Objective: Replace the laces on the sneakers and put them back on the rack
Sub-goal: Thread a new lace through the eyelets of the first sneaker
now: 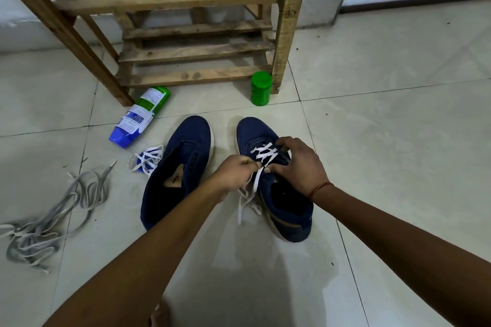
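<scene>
Two navy sneakers stand side by side on the tiled floor. The left sneaker [183,164] has no lace. The right sneaker [281,202] carries a white lace [265,152] crossed through its front eyelets, with loose ends trailing down its left side. My left hand [235,176] pinches one strand of that lace beside the shoe. My right hand [299,164] grips the right sneaker's upper, fingers curled over the eyelets. A second white lace [146,158] lies coiled left of the laceless sneaker. Grey old laces [50,223] sprawl at the far left.
A wooden slatted shoe rack [196,34] stands against the wall ahead. A green jar [261,88] sits by the rack's right leg. A green and blue bottle [139,117] lies on its side near the left leg.
</scene>
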